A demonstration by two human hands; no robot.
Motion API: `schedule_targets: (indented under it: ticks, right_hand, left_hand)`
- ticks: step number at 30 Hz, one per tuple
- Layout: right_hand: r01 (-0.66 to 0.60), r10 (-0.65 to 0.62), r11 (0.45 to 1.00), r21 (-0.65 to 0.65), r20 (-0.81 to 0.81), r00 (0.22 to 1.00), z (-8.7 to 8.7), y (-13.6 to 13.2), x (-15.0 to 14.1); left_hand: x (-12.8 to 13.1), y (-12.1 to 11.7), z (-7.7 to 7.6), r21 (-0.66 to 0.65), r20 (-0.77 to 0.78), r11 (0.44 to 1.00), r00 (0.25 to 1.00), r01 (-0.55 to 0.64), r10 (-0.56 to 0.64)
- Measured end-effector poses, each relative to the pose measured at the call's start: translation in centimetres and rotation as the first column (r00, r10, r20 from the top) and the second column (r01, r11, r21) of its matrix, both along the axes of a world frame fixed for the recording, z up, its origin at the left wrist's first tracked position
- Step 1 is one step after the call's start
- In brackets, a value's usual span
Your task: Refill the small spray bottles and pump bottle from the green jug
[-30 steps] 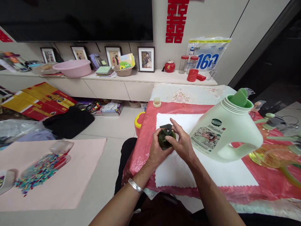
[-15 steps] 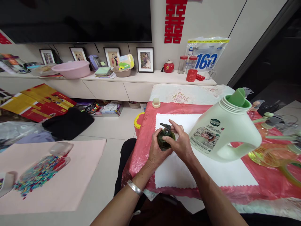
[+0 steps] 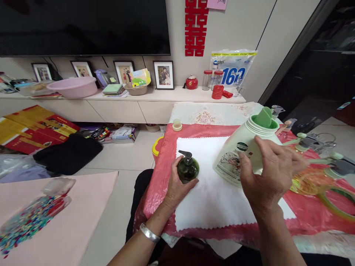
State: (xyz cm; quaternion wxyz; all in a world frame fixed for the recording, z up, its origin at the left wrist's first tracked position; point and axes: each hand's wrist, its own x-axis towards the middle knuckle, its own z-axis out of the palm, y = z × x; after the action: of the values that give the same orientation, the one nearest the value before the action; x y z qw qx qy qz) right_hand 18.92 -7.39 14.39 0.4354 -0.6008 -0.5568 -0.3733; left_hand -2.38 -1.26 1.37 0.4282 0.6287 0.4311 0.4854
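My left hand (image 3: 177,184) is wrapped round a dark green pump bottle (image 3: 188,170), which stands upright with its black pump on top. My right hand (image 3: 270,173) is raised in front of the big pale green detergent jug (image 3: 230,155), thumb and fingers apart with nothing between them. Whether it touches the jug I cannot tell. The jug has no cap on, and a green spout shows in its mouth. Under both lies a white scallop-edged mat (image 3: 208,210). A small cream cap (image 3: 177,125) sits near the far left corner of the red table cover (image 3: 155,184).
Spray bottles with yellow liquid (image 3: 305,183) and a roll of tape (image 3: 337,201) lie on the right. Glass jars (image 3: 206,80) and picture frames (image 3: 163,75) line the cabinet behind. Colourful beads (image 3: 30,221) are spilled on a pink sheet at left.
My right hand has left the pump bottle and moved right, opening in front of the jug. The left hand keeps hold of the bottle. The view has shifted slightly.
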Motion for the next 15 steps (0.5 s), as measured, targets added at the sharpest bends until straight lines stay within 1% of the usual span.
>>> schedule_targets:
  ticks: [3,7,11,15]
  right_hand:
    - [0.069,-0.069,0.998,-0.014,-0.028,0.997,0.1,-0.2,1.1]
    - [0.090,-0.093,0.994,-0.058,-0.049,0.994,0.5,-0.3,2.6]
    - [0.062,-0.069,0.991,-0.119,-0.057,0.996,0.7,-0.3,4.0]
    - [0.018,-0.040,0.982,-0.191,-0.110,0.993,0.8,-0.6,4.9]
  left_hand:
    - [0.0,-0.1,0.0,-0.007,-0.004,1.000,1.000,0.000,0.000]
    - [0.0,-0.1,0.1,-0.029,-0.017,0.999,1.000,-0.012,0.012]
    - [-0.1,0.0,0.2,-0.040,-0.016,0.999,1.000,-0.016,0.016]
    - [-0.1,-0.1,0.3,-0.051,0.003,0.999,1.000,-0.009,0.009]
